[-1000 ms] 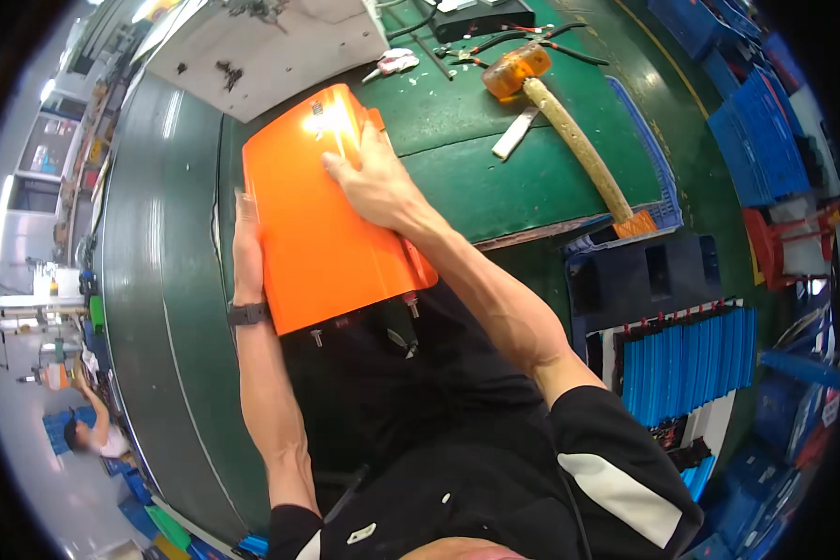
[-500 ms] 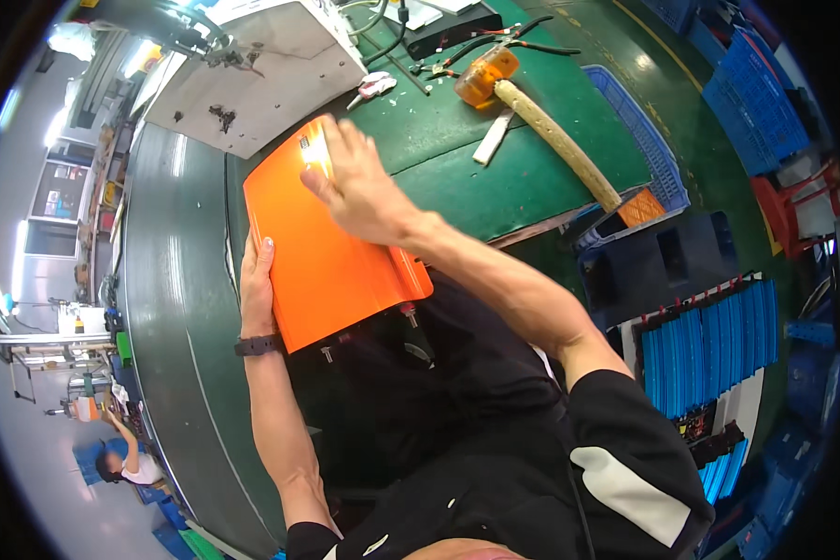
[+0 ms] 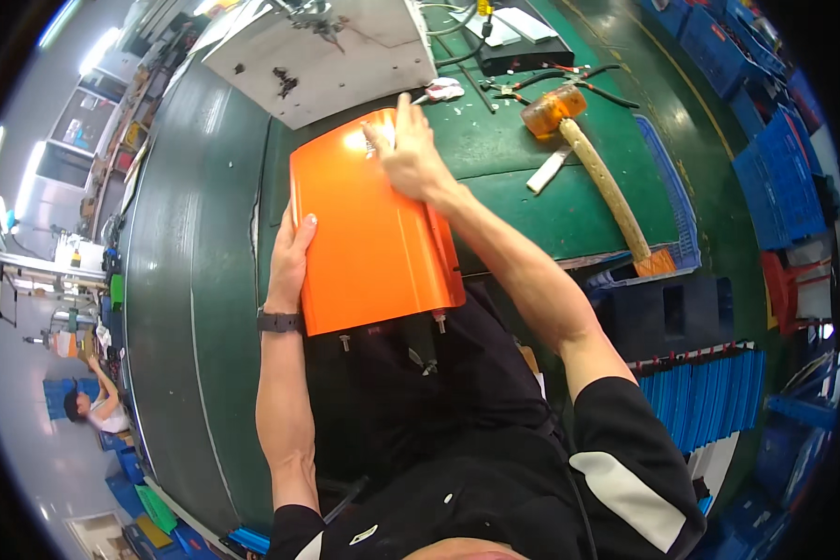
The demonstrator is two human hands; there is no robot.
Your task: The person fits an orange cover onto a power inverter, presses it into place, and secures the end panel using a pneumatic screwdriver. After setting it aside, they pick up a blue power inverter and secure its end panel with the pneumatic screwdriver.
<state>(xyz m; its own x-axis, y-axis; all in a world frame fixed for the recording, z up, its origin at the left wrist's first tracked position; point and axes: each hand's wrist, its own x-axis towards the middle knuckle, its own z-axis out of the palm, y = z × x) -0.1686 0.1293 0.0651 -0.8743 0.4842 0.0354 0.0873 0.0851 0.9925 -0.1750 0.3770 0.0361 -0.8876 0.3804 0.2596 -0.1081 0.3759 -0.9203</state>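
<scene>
An orange casing (image 3: pixel 369 247) with a curved surface stands tilted in front of me, metal studs poking out below its near edge. My left hand (image 3: pixel 289 263) grips its left side, the thumb on the front face and the other fingers hidden behind. Against the casing's upper right part lies my right hand (image 3: pixel 411 159), fingers stretched out and thumb apart, beside a small label partly covered by it. A mallet (image 3: pixel 553 112) with an amber head and pale wooden handle rests to the right on the green bench (image 3: pixel 495 201).
Pliers (image 3: pixel 593 82) and a white strip (image 3: pixel 551 170) lie near the mallet. A whitish metal box (image 3: pixel 331 65) stands at the far side. Blue crates (image 3: pixel 775 182) and blue finned parts (image 3: pixel 695 392) are on the right. Another person (image 3: pixel 103 411) works far left.
The view has shifted, so everything sits differently in the picture. The casing now looks more upright. My right hand stays near the label, its fingers slightly more spread.
</scene>
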